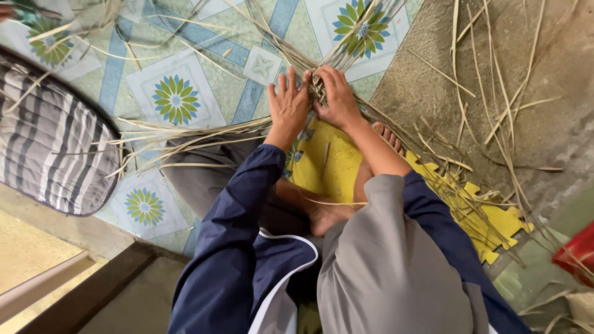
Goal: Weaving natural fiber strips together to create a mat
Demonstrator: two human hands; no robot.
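Observation:
I sit on the floor with a small woven patch of dry straw-coloured strips (318,90) in front of me. My left hand (288,104) lies flat with its fingers spread, pressing on the left side of the weave. Closed over the strips on the weave's right side is my right hand (337,98). Long loose strips (185,133) fan out from the weave to the left, to the far side and to the right. Under my legs lies a yellow foam mat (328,164), and my bare foot (326,216) rests on it.
The floor covering has a blue and green flower pattern (176,99). A grey striped cushion (52,142) lies at the left. Bare concrete (544,80) with scattered strips is at the right. A red object (578,253) shows at the right edge.

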